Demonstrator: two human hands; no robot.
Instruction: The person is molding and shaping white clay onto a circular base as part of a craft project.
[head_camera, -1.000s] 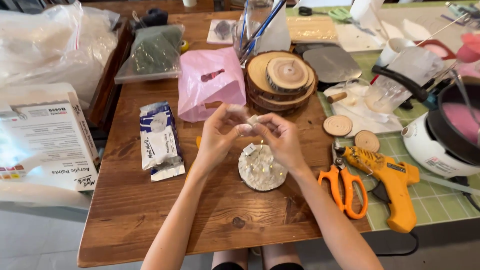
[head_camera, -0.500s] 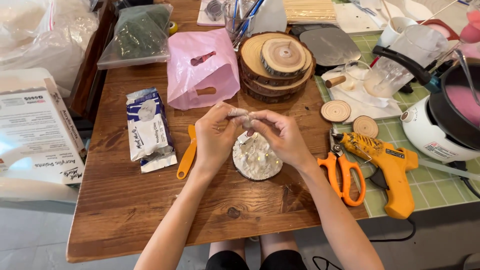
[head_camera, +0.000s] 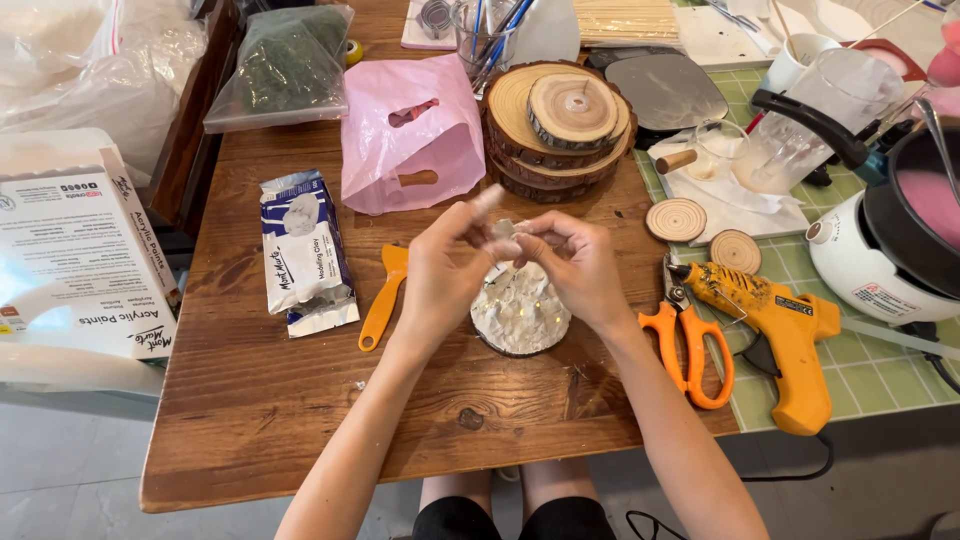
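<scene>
A small pale lump of white clay (head_camera: 503, 231) is pinched between the fingertips of the left hand (head_camera: 447, 268) and right hand (head_camera: 575, 265), held just above a round wooden disc coated in rough white clay (head_camera: 520, 315). Orange scissors (head_camera: 688, 342) are seen nearby on the brown wooden table (head_camera: 250, 400).

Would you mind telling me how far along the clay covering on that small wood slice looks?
Done: the wood slice on the table already carries a lumpy white clay layer over most of its top. In hand: the left hand and right hand pinch a small piece of white clay just above it. Left: that piece is not yet on the slice, and the surface looks rough, probably unsmoothed.
</scene>
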